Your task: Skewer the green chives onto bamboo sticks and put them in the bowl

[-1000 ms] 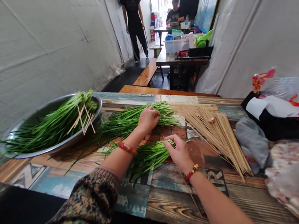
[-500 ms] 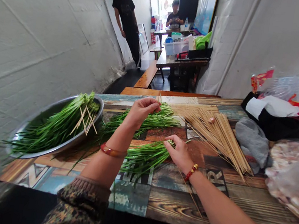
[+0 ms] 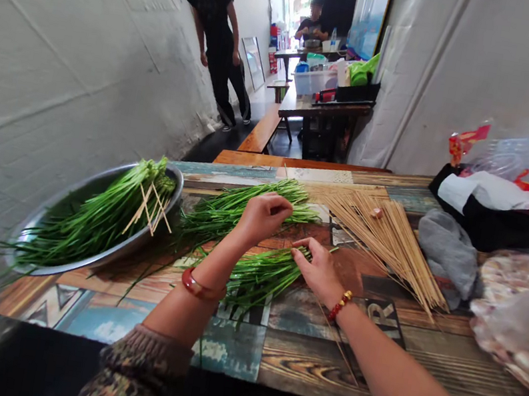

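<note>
My left hand [image 3: 265,216] is closed in a pinch above the table, between two heaps of garlic chives; whatever it may hold is too small to make out. My right hand [image 3: 317,271] grips the pale cut ends of the nearer bunch of garlic chives [image 3: 264,276], thumb on the near side. A thin bamboo skewer [image 3: 344,357] runs from under that hand toward the table's front edge. Behind my left hand lies a looser pile of garlic chives [image 3: 227,208]. Many bare bamboo skewers [image 3: 393,246] fan out to the right.
At the left, a metal basin [image 3: 98,265] holds chives threaded on skewers [image 3: 149,206]. On the right are a grey plastic bag [image 3: 448,249] and a clear bag of pale pieces [image 3: 516,301]. Beyond the table [image 3: 318,362], one person [image 3: 216,28] stands and another [image 3: 313,27] sits.
My left hand has come down and right, nearer my right hand. My right hand keeps its hold on the chives. The standing person has stepped closer.
</note>
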Demonstrator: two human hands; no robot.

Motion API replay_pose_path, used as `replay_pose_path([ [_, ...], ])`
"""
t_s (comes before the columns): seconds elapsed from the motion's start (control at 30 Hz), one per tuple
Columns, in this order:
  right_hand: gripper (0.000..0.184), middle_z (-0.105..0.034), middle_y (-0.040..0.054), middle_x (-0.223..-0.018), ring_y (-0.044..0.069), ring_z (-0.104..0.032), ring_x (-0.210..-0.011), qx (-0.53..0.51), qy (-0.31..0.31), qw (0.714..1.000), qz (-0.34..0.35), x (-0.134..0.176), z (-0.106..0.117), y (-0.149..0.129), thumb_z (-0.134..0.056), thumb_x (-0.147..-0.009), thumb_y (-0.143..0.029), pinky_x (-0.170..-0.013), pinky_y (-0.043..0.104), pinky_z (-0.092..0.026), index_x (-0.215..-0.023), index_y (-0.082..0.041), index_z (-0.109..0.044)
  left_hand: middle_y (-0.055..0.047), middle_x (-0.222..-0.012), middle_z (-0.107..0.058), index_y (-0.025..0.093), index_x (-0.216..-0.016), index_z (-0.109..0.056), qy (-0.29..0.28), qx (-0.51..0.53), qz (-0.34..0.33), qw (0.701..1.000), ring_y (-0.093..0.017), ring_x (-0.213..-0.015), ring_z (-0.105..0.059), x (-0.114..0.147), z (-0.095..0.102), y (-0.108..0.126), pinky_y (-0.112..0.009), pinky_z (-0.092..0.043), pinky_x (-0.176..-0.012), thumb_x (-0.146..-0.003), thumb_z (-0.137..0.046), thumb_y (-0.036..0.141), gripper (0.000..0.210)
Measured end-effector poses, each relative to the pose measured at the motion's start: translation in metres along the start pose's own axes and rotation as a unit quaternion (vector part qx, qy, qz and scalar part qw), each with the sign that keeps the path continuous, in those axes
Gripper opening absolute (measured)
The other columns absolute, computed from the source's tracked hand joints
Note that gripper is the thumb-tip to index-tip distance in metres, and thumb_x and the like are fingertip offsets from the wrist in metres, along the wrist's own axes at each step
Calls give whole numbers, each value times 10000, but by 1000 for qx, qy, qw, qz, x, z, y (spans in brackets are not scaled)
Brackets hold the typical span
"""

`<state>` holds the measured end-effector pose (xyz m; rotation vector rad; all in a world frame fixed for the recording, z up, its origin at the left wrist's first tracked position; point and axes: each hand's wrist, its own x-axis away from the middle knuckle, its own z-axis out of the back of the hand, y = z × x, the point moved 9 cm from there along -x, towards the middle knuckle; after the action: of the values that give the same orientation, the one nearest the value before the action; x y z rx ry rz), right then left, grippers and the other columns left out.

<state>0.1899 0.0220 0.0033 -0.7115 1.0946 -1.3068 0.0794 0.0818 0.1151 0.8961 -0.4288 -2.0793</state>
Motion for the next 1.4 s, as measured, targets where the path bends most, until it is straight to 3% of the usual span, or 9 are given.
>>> replay_pose_path([
  [0.17, 173, -693, 52, -883, 190, -635, -834, -2, -5, 1000, 0, 0, 0, 0, -536, -818, -307, -768, 317, -459, -884, -183, -637, -17, -658, -633, 145, -719, -691, -15, 39, 43, 998, -108, -596, -527, 10, 2, -14, -228, -388, -561, -757, -593, 184, 113],
  [0.37, 170, -683, 45, -810, 182, -623, -753, -12, 0, 1000, 19, -1, -1, 1, -543, -809, -331, -715, 302, -460, -843, -192, -636, -8, -699, -578, 197, -767, -702, 107, -68, -116, 985, -121, -660, -511, -6, 96, 100, -262, -403, -665, -803, -587, 202, 121],
  [0.47, 169, -683, 49, -805, 182, -622, -752, -15, 0, 1000, 27, -2, -1, 1, -541, -801, -326, -713, 300, -461, -829, -191, -637, -23, -786, -557, 205, -833, -691, 181, -179, -187, 949, -136, -746, -513, -5, 112, 132, -291, -399, -744, -848, -540, 201, 152],
  [0.57, 177, -686, 46, -830, 184, -626, -778, -4, -4, 1000, 17, -1, -1, 0, -538, -815, -332, -736, 307, -459, -851, -189, -637, -51, -844, -571, 202, -848, -674, 155, -222, -167, 948, -186, -872, -529, -13, 80, 96, -344, -403, -832, -860, -514, 200, 160],
  [0.77, 161, -689, 46, -857, 180, -628, -794, 7, -6, 1000, 1, 0, -2, -1, -536, -819, -296, -753, 308, -460, -872, -179, -634, -157, -1254, -556, 138, -1156, -601, -108, -321, -37, 940, -290, -1106, -508, -6, -29, -36, -423, -405, -925, -771, -569, 115, 387],
  [0.87, 149, -688, 47, -865, 181, -627, -809, 6, -5, 1000, 11, -1, -2, -2, -537, -819, -289, -763, 310, -459, -873, -181, -626, -114, -1284, -543, 181, -1193, -581, -115, -325, -64, 937, -276, -1148, -474, 3, -48, -36, -417, -382, -958, -818, -529, 144, 381],
  [1.0, 146, -691, 41, -862, 180, -633, -802, 12, -2, 1000, 12, -1, -1, -1, -536, -824, -298, -769, 312, -461, -867, -189, -623, -92, -1024, -614, 192, -915, -668, -148, -306, -107, 934, -248, -987, -509, 3, -71, -18, -377, -405, -823, -805, -575, 188, 144],
  [1.23, 140, -698, 41, -871, 178, -636, -807, 12, -4, 1000, 20, -1, -2, -3, -541, -819, -291, -760, 307, -465, -872, -195, -628, -80, -906, -596, 184, -716, -627, -122, -269, -128, 947, -223, -920, -516, -3, -75, -19, -357, -385, -773, -806, -558, 156, 117],
  [1.4, 143, -690, 36, -838, 174, -633, -780, 11, -5, 1000, 8, -1, -1, -1, -546, -816, -291, -738, 300, -465, -870, -190, -632, -60, -892, -644, 167, -697, -605, -14, -80, -44, 996, -183, -900, -567, -20, -10, -29, -334, -420, -828, -758, -602, 166, 61],
])
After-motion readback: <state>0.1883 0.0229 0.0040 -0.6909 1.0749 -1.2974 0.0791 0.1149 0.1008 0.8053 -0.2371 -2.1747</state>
